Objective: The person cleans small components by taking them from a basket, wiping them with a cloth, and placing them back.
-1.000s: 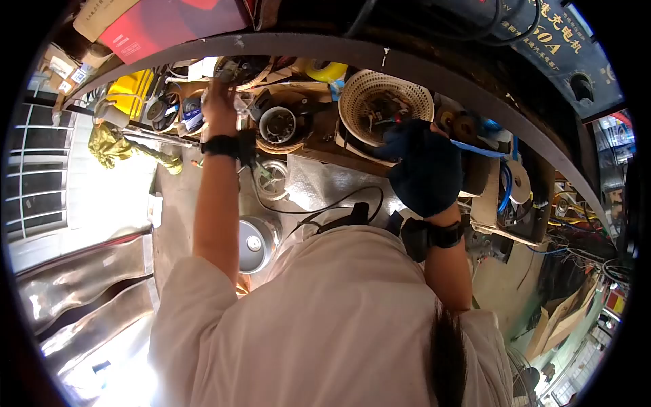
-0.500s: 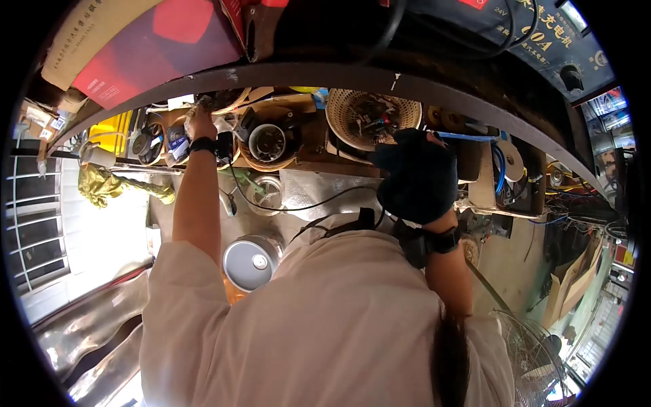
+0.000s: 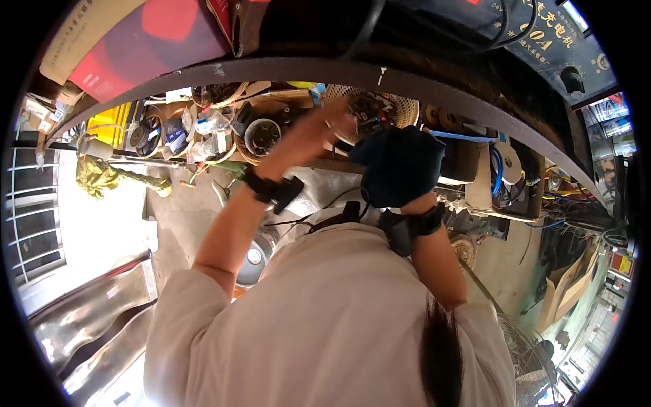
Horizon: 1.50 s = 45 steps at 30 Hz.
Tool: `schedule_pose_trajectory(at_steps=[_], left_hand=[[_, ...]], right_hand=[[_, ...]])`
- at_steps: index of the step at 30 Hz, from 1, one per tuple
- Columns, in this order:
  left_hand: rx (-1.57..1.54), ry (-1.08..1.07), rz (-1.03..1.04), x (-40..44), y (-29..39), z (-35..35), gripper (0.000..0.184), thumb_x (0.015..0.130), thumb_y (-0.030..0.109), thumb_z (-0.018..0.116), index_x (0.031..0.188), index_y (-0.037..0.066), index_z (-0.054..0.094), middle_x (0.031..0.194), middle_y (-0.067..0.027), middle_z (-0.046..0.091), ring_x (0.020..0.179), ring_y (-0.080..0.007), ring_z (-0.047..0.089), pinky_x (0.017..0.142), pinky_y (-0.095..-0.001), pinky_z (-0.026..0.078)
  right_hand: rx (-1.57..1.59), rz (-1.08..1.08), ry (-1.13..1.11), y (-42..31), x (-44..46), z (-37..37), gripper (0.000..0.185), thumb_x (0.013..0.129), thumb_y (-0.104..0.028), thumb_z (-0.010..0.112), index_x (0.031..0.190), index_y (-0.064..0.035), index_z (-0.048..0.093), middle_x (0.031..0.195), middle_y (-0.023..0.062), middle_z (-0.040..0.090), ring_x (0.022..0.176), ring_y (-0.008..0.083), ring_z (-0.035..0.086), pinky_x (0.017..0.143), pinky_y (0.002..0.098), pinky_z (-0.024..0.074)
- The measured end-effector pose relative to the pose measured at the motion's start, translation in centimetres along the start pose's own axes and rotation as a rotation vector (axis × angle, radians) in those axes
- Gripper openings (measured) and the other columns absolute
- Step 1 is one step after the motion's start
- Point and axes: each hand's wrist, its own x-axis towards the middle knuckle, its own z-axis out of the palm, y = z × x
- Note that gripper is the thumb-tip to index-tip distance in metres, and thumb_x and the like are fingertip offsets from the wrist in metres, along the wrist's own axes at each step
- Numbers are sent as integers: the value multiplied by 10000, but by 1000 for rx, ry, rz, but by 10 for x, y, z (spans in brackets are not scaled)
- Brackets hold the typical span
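My left hand [image 3: 317,134] is smeared by motion in front of the round woven basket [image 3: 409,110], just left of the cloth. Whether its fingers hold anything cannot be made out. A dark blue cloth [image 3: 400,165] is bunched over my right hand, hiding the fingers; my right wrist wears a black band. Small dark and metallic parts [image 3: 371,114] lie in the basket behind both hands. A grey cup of small pieces [image 3: 263,138] sits in another basket, left of my left forearm.
A dark shelf edge [image 3: 305,73] curves above the hands. Clear plastic bags [image 3: 213,139] fill a basket on the left. To the right are a blue cable coil [image 3: 500,169] and a white roll [image 3: 508,160]. A grey-lidded container [image 3: 252,261] stands below.
My left hand has left the baskets on the left and swung right, close to the cloth. My right hand, with the cloth, has shifted slightly left and down.
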Motion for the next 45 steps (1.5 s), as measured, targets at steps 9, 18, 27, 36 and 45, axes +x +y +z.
schedule_pose_trajectory(at_steps=[9,18,27,36,45], left_hand=[[170,-100,423,4,61,89,209,928,138,558,1091,8,578,1002,-208,607,981,-394,582,816,-423,477],[-177,-249,444,7,101,120,364,899,42,594,1255,72,519,1196,-139,590,988,-262,622,859,-360,511],[143,168,-21,57,-93,66,293,907,115,608,1177,8,572,1032,-131,670,956,-216,654,820,-343,530],[733,-179,-49,119,-142,80,368,784,34,618,1149,-3,596,1082,-242,638,1013,-381,610,826,-463,505],[962,-4,-68,127,-147,84,337,786,42,655,1122,33,625,1104,-203,642,1007,-379,614,829,-474,509]], right_hand=[[2193,930,235,39,-24,26,460,991,-441,315,912,-95,606,895,91,637,890,248,608,834,375,470],[1668,942,579,67,-83,42,554,943,-515,401,1286,-93,504,1256,99,567,1159,267,546,1007,394,421],[1144,913,705,126,-105,-29,503,919,-467,449,1241,-88,525,1201,95,582,1115,270,555,967,390,433],[925,968,761,154,-131,-57,454,895,-419,498,1197,-83,545,1146,90,596,1071,274,564,926,387,445],[769,953,677,148,-134,-44,407,870,-371,546,1153,-78,566,1091,85,610,1028,277,573,886,383,457]])
